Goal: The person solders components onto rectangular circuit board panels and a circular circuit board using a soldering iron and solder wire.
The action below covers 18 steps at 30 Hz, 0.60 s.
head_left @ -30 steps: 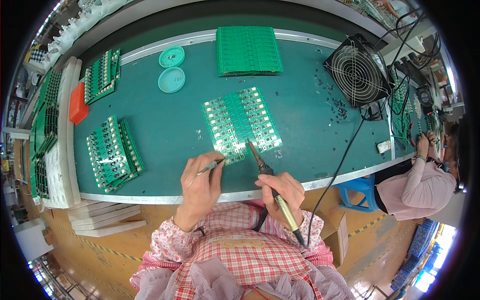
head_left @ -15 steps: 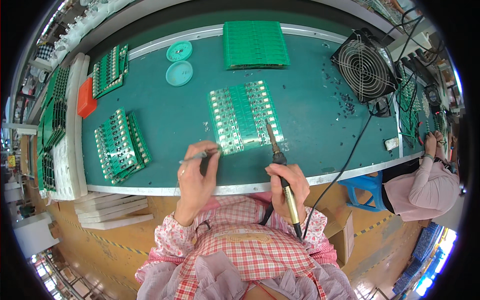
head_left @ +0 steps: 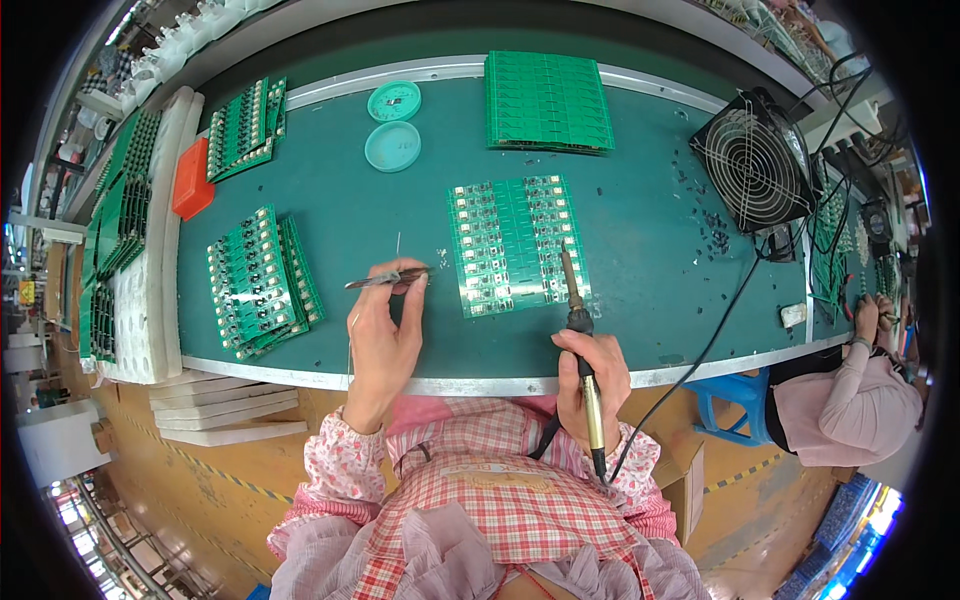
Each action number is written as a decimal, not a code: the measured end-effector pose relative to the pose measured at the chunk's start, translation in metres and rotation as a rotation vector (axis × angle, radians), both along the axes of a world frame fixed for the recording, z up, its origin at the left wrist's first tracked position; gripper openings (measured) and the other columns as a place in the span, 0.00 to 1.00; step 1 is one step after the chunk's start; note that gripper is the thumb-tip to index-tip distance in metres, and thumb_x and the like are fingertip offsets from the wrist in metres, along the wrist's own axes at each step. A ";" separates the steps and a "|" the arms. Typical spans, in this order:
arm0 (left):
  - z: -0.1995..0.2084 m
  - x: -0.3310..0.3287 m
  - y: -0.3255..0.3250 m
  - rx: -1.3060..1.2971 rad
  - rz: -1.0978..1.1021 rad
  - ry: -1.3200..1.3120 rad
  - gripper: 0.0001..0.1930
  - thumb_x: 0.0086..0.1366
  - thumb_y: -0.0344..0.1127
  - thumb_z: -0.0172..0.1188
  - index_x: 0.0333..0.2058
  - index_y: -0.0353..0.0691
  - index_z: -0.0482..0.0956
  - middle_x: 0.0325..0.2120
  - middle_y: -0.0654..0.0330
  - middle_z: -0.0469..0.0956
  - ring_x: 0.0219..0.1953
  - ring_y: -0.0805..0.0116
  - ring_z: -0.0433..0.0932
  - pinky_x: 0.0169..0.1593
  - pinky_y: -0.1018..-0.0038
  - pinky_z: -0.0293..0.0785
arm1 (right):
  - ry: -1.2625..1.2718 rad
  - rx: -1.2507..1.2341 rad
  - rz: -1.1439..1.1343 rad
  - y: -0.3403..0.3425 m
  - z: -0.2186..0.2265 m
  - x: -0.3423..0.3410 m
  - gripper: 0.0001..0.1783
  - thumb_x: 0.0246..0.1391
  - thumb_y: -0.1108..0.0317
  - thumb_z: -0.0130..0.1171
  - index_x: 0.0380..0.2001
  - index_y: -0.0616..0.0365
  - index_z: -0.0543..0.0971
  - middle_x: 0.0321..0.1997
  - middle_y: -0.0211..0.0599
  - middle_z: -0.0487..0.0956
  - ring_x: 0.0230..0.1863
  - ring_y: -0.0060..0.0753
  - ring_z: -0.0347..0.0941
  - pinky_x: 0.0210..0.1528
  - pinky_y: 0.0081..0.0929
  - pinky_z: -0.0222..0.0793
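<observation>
A green circuit board panel (head_left: pixel 518 246) with rows of small parts lies on the table in front of me. My right hand (head_left: pixel 592 372) is closed round a soldering iron (head_left: pixel 592 408). The iron's dark tip reaches over the panel's right part; whether it touches cannot be told. Left of the panel, my left hand (head_left: pixel 385 325) pinches dark tweezers (head_left: pixel 385 279), held apart from the board. A thin wire-like strand shows by that hand, and a short light line stands above the fingers.
Boards (head_left: pixel 262 285) lie stacked at left, near a red box (head_left: pixel 192 180) and white foam (head_left: pixel 155 260). Beyond are two turquoise dishes (head_left: pixel 392 147) and a panel stack (head_left: pixel 548 100). A fan (head_left: pixel 752 165) stands at right by dark scraps and the iron's cable (head_left: pixel 705 350). Another person (head_left: pixel 850 400) sits far right.
My left hand with the tweezers has drawn back from the panel's lower left corner, leftward. The iron stays over the panel's right part. The whole view has shifted slightly.
</observation>
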<state>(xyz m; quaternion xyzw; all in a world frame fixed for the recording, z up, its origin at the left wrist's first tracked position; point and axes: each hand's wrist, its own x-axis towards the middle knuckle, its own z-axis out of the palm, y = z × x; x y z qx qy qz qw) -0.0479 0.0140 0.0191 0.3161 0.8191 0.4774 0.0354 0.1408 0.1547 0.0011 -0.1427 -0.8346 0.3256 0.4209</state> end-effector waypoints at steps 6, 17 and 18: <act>-0.006 -0.004 0.006 -0.007 0.007 0.075 0.04 0.64 0.23 0.62 0.37 0.30 0.78 0.39 0.55 0.82 0.34 0.59 0.79 0.39 0.70 0.76 | -0.006 0.005 -0.017 -0.003 0.000 -0.001 0.20 0.47 0.85 0.63 0.46 0.63 0.78 0.36 0.43 0.80 0.30 0.43 0.75 0.32 0.33 0.72; -0.008 -0.006 0.007 -0.014 0.016 0.116 0.04 0.63 0.22 0.62 0.36 0.31 0.78 0.38 0.55 0.82 0.33 0.58 0.78 0.36 0.69 0.75 | -0.045 -0.005 -0.017 -0.002 0.000 0.001 0.19 0.49 0.84 0.63 0.46 0.63 0.78 0.36 0.45 0.80 0.31 0.45 0.76 0.34 0.35 0.73; -0.007 -0.005 0.007 -0.016 0.015 0.116 0.04 0.63 0.22 0.62 0.36 0.31 0.78 0.38 0.55 0.82 0.33 0.58 0.78 0.36 0.69 0.75 | -0.039 -0.005 -0.014 -0.003 0.000 0.002 0.19 0.49 0.84 0.63 0.46 0.63 0.78 0.37 0.45 0.80 0.31 0.45 0.76 0.34 0.35 0.73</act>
